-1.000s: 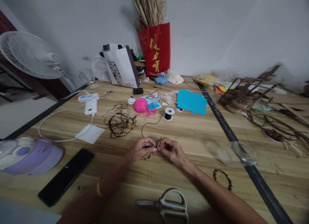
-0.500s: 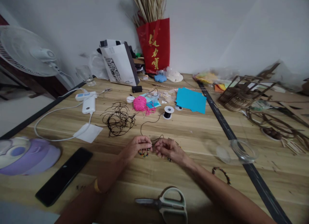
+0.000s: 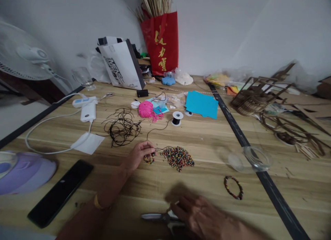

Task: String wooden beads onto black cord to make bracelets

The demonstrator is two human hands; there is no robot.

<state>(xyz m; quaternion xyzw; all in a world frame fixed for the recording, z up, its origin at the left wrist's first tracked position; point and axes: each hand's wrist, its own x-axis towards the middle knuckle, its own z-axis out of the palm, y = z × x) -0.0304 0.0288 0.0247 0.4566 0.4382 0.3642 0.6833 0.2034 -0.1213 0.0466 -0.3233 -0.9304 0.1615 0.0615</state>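
One beaded loop (image 3: 149, 162) is in my left grip (image 3: 140, 153), its upper end pinched between thumb and fingers. My right grip (image 3: 196, 214) is over the handles of the scissors (image 3: 161, 217); it is blurred, and I cannot tell whether its fingers have closed. I judge the step in hand to be taking up the scissors with the loop held steady; the next move calls for fingers well seated in the handles. Just right of the loop sits the bead pile (image 3: 178, 158), easily scattered by a sleeve or blade. Bare counter (image 3: 155, 188) between pile and scissors leaves room to lift. Farther out, a bracelet (image 3: 225, 182) bounds my right, a phone (image 3: 59, 195) my left.
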